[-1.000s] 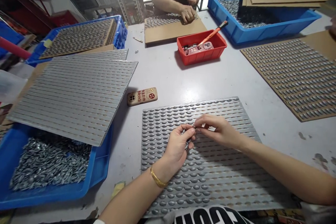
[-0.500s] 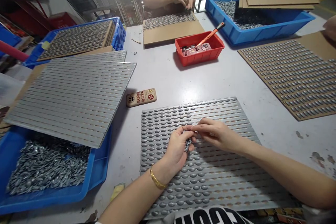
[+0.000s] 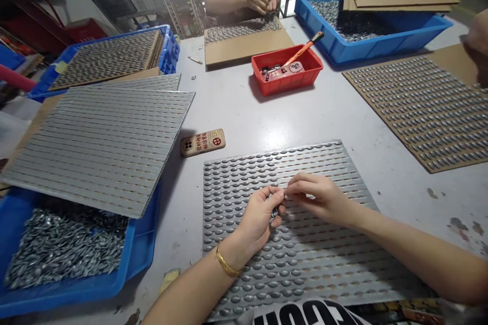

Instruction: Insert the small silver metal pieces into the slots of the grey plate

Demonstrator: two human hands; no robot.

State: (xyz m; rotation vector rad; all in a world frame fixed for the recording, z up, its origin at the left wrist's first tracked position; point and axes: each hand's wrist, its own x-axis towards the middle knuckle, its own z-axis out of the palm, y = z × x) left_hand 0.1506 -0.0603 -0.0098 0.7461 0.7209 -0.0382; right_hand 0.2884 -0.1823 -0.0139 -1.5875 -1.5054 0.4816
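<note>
My left hand (image 3: pixel 259 218) is curled around a small bunch of grey metal parts (image 3: pixel 273 223), which it mostly hides. My right hand (image 3: pixel 316 197) reaches across, its thumb and forefinger pinched on a tiny metal piece at the left hand's fingertips. Both hands hover over a grey sheet (image 3: pixel 282 269) lined with rows of small, oval metal parts. The pinched piece is too small to identify.
A tilted ribbed sheet (image 3: pixel 95 147) overhangs a blue crate (image 3: pixel 76 304) of loose metal parts. A phone in a patterned case (image 3: pixel 203 142) lies on the grey table (image 3: pixel 244 117). Beyond it are a red tub (image 3: pixel 285 86) holding an orange-handled screwdriver (image 3: pixel 303 50), and a co-worker's hands (image 3: pixel 261 1).
The whole view has drifted slightly as my head moved. My hands stay close together over the sheet, and the co-worker's hands have risen from the board.
</note>
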